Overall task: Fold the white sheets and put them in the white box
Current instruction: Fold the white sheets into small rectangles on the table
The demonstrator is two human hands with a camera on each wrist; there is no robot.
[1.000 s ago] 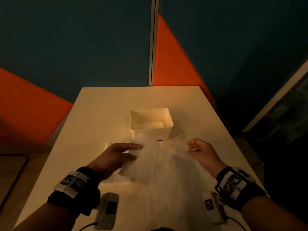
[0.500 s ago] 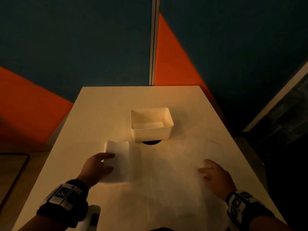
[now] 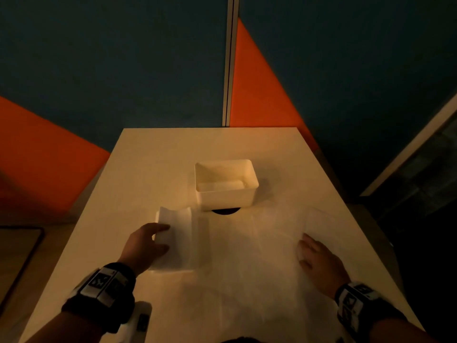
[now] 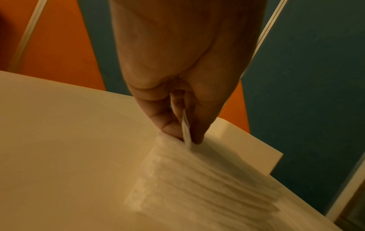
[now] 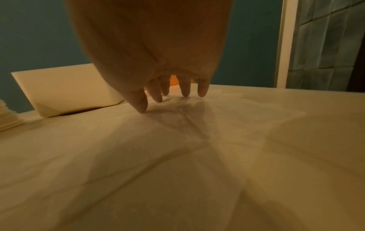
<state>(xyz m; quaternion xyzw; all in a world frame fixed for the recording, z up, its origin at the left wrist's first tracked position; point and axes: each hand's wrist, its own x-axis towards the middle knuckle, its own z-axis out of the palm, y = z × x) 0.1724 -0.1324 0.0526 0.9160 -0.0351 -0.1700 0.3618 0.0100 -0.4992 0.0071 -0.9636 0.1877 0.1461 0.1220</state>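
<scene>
The white box [image 3: 225, 194] stands at mid-table with a folded sheet [image 3: 220, 185] inside. To its near left lies a stack of white sheets [image 3: 180, 241]. My left hand [image 3: 163, 233] rests on the stack's left side. In the left wrist view, the left hand [image 4: 186, 137] pinches a sheet's edge between thumb and finger above the stack [image 4: 207, 179]. A thin white sheet [image 3: 247, 256] lies spread flat in front of the box. My right hand [image 3: 306, 246] presses its right part with straight, spread fingers [image 5: 185, 90].
A dark round hole [image 3: 225, 211] shows in the table [image 3: 160, 157] under the box's near side. A small white device [image 3: 138, 320] lies by my left wrist. Blue and orange wall panels stand behind the table's far edge; floor drops off at both sides.
A second ago both hands held the sheet up before the box. It now lies spread on the table, with the hands moved apart, the left one onto the stack.
</scene>
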